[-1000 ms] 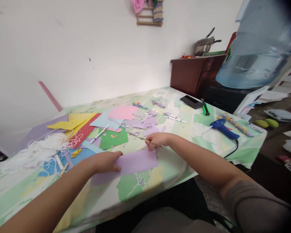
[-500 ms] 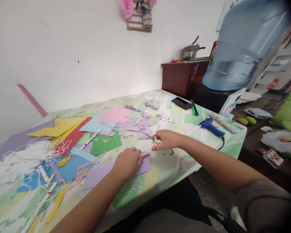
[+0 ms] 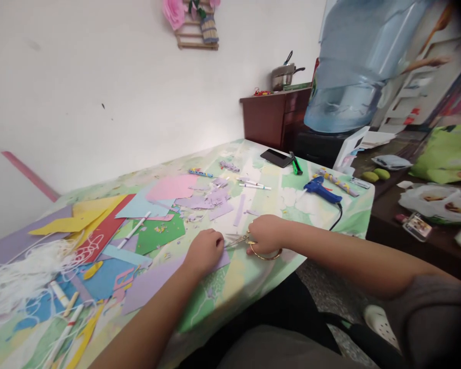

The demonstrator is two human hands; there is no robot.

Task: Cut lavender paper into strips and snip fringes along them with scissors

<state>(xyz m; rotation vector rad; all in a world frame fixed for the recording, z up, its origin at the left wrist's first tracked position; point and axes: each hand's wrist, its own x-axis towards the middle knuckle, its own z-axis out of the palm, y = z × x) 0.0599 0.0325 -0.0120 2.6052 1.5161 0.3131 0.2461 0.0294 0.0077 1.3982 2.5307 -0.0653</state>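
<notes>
My right hand [image 3: 268,233] has its fingers in the gold loops of a pair of scissors [image 3: 239,240]. The parted blades point left, at the right end of a purple sheet of paper [image 3: 153,283]. That sheet lies near the table's front edge, with my left hand [image 3: 205,252] closed over it; the fingers are curled and partly hide the paper. Beyond the scissors lies a narrow purple paper strip [image 3: 238,210]. Purple paper scraps [image 3: 216,200] are scattered farther back, next to a pink sheet [image 3: 172,187] and a green sheet [image 3: 162,233].
White string [image 3: 26,266] is heaped at left among coloured papers. A blue glue gun [image 3: 322,190], its cord trailing off the edge, lies at right. A phone [image 3: 276,158] and green cutter [image 3: 296,165] lie farther back. Another person's hand [image 3: 432,62] shows behind the water bottle [image 3: 346,77].
My right hand has brought the scissors down and closer to my left hand and the purple sheet. My left fingers have curled in more. The view has turned slightly to the right.
</notes>
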